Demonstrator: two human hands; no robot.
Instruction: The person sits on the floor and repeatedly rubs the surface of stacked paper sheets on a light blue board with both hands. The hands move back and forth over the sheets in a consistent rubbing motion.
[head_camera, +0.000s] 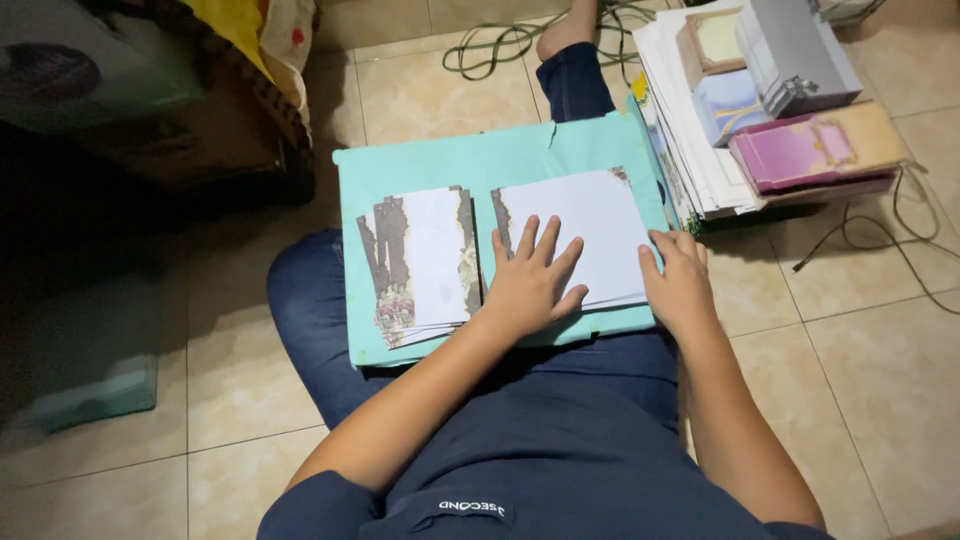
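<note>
At the upper right of the frame, pastel boxes (790, 150) in purple, blue, grey and tan are stacked on a pile of white sheets (690, 130), just beside the right edge of a teal board (450, 165) laid across the lap. Bare tiled floor (860, 380) is left open at the lower right and lower left. At centre, a white card stack (590, 225) is pressed flat under the spread, released left hand (530, 280), while its right edge is touched by the right hand (680, 280), fingers uncurled; a second fanned stack (425, 260) is seen just left, apart from both.
</note>
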